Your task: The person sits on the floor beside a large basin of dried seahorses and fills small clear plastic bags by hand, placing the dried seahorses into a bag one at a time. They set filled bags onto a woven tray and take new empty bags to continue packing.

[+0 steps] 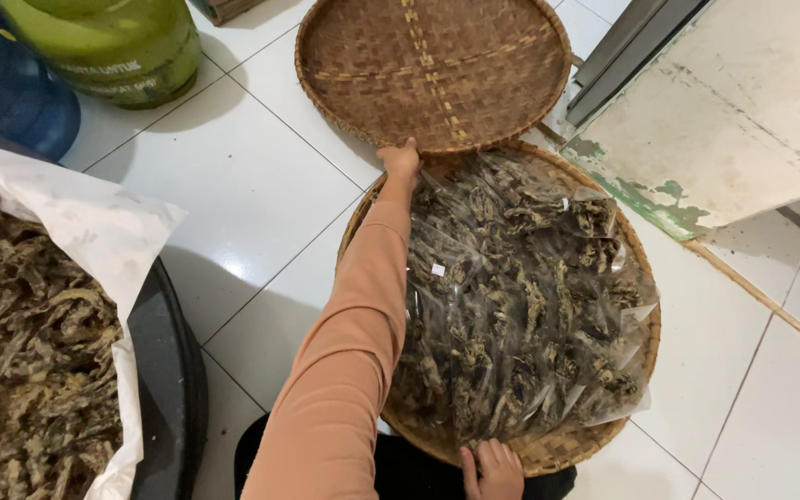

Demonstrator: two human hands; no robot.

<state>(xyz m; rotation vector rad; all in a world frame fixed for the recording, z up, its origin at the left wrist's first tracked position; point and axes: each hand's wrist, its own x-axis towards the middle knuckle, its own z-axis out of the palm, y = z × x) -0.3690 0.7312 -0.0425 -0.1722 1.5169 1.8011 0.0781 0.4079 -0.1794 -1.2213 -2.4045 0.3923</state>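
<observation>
A round woven tray (562, 449) lies on the white tiled floor, heaped with clear plastic packets of dark dried strips (520, 306). My right hand (491, 469) grips its near rim, fingers curled over the edge. My left arm, in an orange sleeve, reaches across the tray's left side. My left hand (401, 159) is at the far rim, closed on the near edge of an empty woven tray (432, 69) that overlaps the full one; the fingertips are hidden under that rim.
A black basin (170, 370) lined with white paper holds loose dried strips at the left. A green gas cylinder (108, 42) and a blue water jug (11, 97) stand at the back left. A white panel with peeling green paint (743, 102) leans at the right.
</observation>
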